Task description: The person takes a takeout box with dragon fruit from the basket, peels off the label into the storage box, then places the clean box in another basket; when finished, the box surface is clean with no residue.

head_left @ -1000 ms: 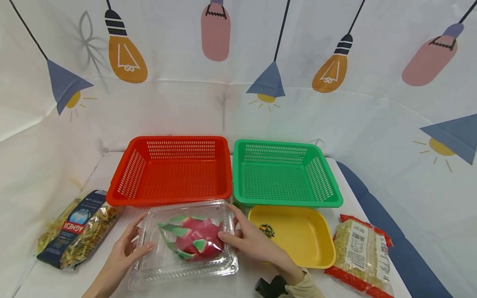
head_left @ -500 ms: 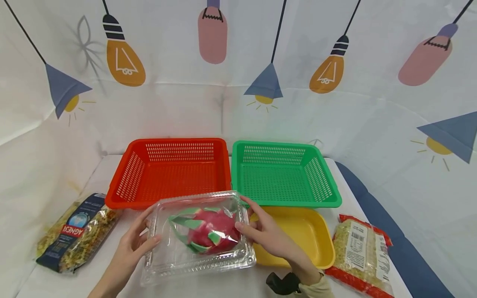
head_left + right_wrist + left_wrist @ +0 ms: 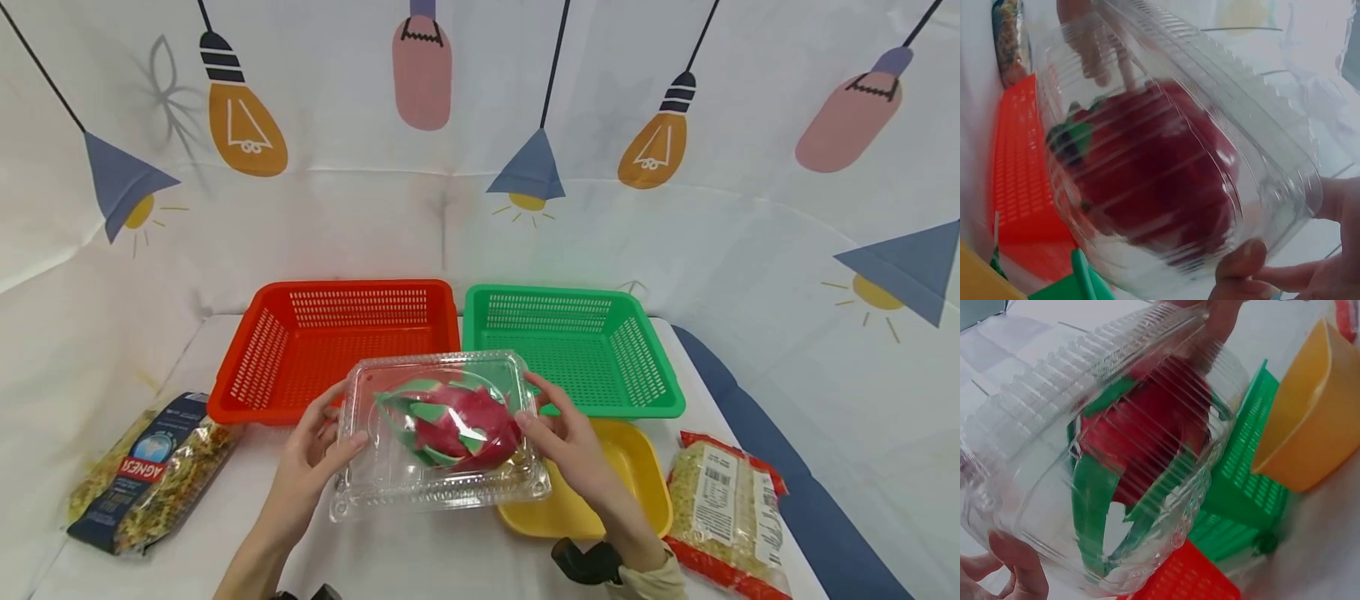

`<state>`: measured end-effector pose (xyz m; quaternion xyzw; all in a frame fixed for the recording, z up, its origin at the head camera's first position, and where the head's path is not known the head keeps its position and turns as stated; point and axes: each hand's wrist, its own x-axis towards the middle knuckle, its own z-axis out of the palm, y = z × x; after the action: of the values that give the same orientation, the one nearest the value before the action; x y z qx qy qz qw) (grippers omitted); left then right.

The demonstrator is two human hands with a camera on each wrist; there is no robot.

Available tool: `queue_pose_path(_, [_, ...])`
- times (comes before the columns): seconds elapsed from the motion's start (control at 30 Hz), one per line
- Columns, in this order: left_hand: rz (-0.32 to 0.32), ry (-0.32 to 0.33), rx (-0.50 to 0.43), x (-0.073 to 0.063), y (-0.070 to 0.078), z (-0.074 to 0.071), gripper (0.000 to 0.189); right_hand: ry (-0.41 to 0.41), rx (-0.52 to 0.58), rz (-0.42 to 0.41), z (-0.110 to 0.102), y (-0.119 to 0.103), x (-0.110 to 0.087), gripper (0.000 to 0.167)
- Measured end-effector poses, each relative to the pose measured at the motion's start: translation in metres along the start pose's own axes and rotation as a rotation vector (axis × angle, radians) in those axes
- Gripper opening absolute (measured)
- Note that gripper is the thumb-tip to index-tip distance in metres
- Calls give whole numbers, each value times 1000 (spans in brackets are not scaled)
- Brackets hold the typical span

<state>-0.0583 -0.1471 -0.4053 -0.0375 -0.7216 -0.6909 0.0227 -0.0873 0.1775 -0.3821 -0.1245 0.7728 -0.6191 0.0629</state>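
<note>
A clear plastic clamshell box point(image 3: 375, 492) is held up above the table, its lid closed over a pink dragon fruit point(image 3: 480, 425) with green scales. My left hand point(image 3: 311, 458) grips the box at its left end, thumb on top and fingers at the side. At the right end my right hand point(image 3: 566, 442) holds it the same way. Through the ribbed wall the dragon fruit point(image 3: 1147, 431) also shows in the left wrist view. In the right wrist view the thumb and fingers of the right hand point(image 3: 1297, 269) pinch the box's edge.
Behind the box stand a red basket point(image 3: 251, 350) and a green basket point(image 3: 652, 367) side by side. A yellow tub point(image 3: 637, 475) sits partly under the box's right end. Pasta bags lie at the left point(image 3: 150, 475) and the right point(image 3: 727, 508).
Both hands have lifted the box with the dragon fruit and carried it to the right and away from me. It now overlaps the front of both baskets and part of the yellow tub in view.
</note>
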Motion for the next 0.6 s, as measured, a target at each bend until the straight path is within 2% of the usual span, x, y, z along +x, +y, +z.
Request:
queue_pose_path(0.17, [28, 36, 14, 11, 1, 17, 61, 106, 17, -4, -8, 1, 2, 49])
queue_pose_path(0.4, [-3, 103, 72, 21, 4, 38, 54, 221, -5, 18, -16, 2, 4, 45])
queue_pose_path(0.6, [-21, 110, 52, 31, 1, 51, 53, 292, -39, 29, -23, 3, 5, 42])
